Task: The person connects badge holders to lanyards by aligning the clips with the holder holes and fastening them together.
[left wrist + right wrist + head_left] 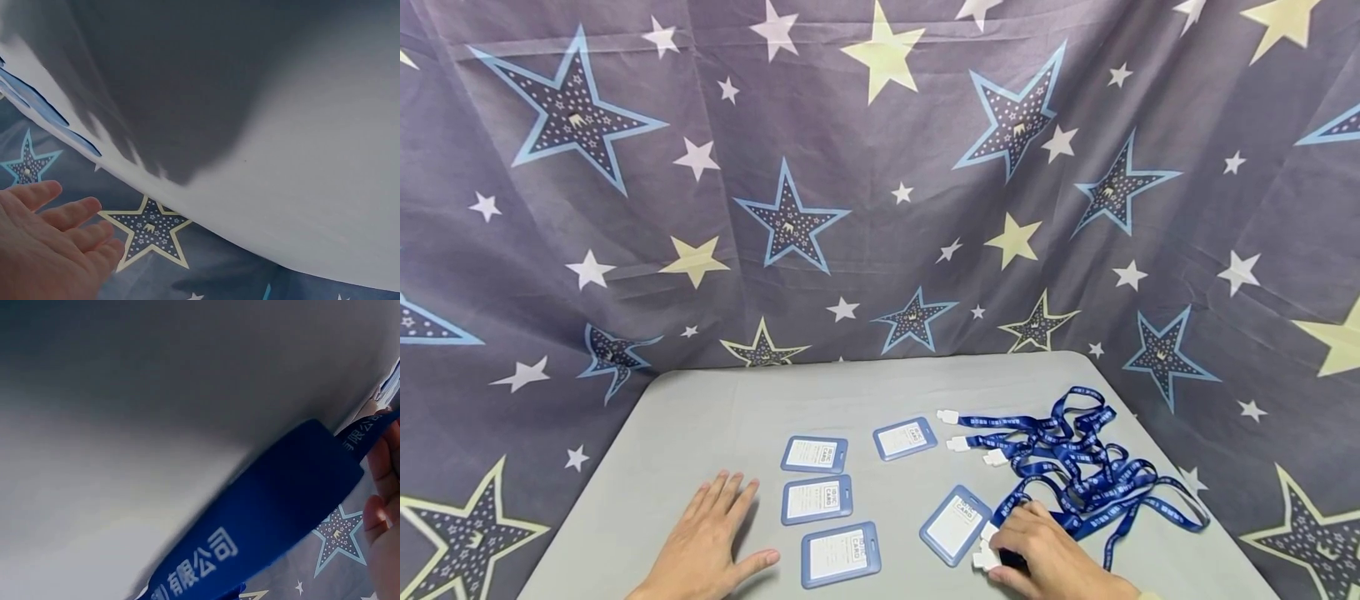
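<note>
My right hand [1045, 554] grips a blue lanyard near its white clip [983, 560], at the front right of the table. In the right wrist view, white-lettered blue strap [250, 506] runs up to the curled fingers [381, 462]. The other blue lanyards [1082, 467] lie tangled beyond that hand. Just left of it is a blue badge holder [956, 525] with a white card inside. My left hand [703, 537] is spread, palm down, over the left part of the table. Right of it, three badge holders form a column, the nearest [840, 555] being closest to the thumb.
Another badge holder [905, 438] lies farther back, near the white clips [958, 443] of the tangled lanyards. A grey table [715, 408] carries everything. Star-patterned cloth [850, 167] hangs behind it and along both sides.
</note>
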Available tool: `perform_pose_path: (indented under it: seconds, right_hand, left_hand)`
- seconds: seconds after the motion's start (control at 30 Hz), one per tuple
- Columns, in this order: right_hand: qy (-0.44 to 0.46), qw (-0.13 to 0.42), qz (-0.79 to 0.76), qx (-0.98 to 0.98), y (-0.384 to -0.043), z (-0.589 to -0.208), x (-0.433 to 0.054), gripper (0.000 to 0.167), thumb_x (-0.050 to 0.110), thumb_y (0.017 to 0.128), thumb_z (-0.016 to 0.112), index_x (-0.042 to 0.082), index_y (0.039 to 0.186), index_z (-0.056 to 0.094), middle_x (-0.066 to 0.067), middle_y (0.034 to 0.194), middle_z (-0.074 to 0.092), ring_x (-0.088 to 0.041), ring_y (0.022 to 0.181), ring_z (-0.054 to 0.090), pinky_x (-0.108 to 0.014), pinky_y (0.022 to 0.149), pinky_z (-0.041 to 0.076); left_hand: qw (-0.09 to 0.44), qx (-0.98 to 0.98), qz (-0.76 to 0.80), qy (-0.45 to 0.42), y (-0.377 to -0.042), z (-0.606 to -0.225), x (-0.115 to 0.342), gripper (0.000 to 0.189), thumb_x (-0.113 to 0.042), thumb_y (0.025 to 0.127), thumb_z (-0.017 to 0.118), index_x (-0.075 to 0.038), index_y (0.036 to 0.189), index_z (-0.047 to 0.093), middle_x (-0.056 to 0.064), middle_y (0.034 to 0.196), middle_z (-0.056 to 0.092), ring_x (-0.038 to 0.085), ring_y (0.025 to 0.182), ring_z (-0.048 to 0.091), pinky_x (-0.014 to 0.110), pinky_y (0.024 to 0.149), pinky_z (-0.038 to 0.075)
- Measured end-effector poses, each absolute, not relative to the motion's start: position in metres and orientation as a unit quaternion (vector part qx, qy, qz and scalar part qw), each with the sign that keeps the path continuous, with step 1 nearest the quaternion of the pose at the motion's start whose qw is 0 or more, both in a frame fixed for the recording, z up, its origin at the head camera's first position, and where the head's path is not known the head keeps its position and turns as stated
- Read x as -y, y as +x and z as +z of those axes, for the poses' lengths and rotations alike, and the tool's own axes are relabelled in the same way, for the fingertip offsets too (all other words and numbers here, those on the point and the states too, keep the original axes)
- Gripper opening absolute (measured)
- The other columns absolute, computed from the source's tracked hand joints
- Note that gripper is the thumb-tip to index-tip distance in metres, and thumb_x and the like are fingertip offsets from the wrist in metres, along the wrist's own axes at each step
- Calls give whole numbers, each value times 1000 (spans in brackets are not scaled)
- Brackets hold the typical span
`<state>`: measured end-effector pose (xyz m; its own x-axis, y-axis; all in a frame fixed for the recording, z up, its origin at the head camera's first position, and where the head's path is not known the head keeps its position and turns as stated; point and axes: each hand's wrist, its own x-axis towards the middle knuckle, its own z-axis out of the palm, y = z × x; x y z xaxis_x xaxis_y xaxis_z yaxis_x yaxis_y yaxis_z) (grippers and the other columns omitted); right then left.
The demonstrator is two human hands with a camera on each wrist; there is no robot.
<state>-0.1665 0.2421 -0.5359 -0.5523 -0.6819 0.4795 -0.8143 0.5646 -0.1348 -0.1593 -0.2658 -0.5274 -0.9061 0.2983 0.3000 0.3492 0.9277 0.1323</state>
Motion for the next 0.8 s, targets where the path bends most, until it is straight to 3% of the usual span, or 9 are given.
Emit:
perform_pose_path:
  seconds: [0.33, 0.6, 0.8]
  right_hand:
    - [425, 177, 171, 871, -165, -532, -238, 21, 41, 84, 84, 29, 97, 73, 24, 93, 63, 5, 87, 51, -23, 82, 39]
    - [443, 217, 179, 851, -167, -531, -235, 23, 36, 81, 87, 25, 92, 70, 20, 90, 61, 0, 86, 54, -24, 84, 37]
    - [430, 200, 180, 862, -164, -532, -234, 21, 36, 82, 87, 25, 92, 72, 20, 90, 62, 1, 86, 54, -25, 85, 37]
  left_hand:
    - [147, 967, -97, -182, -157, -529, 258, 100, -79, 81, 64, -2, 144, 56, 24, 150, 50, 44, 145, 38, 56, 120, 26]
    - [165, 959, -100, -208, -157, -528, 247, 98, -77, 80, 68, -1, 141, 59, 23, 147, 53, 43, 142, 43, 56, 118, 30]
    - [166, 954, -101, -230, -155, -528, 239, 98, -77, 80, 68, 1, 139, 60, 22, 141, 58, 41, 135, 50, 55, 118, 34]
